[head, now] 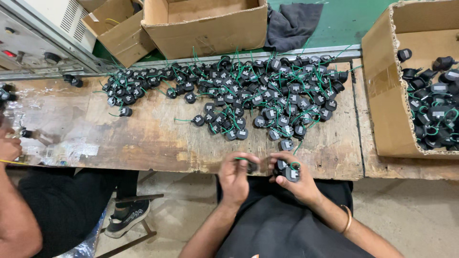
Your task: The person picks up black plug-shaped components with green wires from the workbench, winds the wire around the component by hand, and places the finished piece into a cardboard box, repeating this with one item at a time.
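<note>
- Head view: both forearms come up from the lower edge of the frame and meet at the near edge of the wooden bench (143, 138), wrists bent in toward each other.
- The left hand (237, 174) is curled shut, its fingers pinching a small black coil part (251, 166) with a green wire (240, 158) that runs over the knuckles.
- The right hand (292, 177), just beside the left and a bangle (347, 219) on its wrist, is closed around several black wound parts (288, 171) with grey labels and green leads, cupped against the palm.
- Beyond both hands, farther across the bench, lies a wide heap of the same black parts (258, 95) tangled in green wire; its nearest pieces sit just past the right hand's fingertips.
- To the right of the right hand, a cardboard box (382, 95) stands open on its side, more of the parts inside.
- Past the heap stand another cardboard box (205, 28) and a dark cloth (291, 24).
- Far to the left of the left hand, another person's hand (8, 147) rests at the bench edge.
</note>
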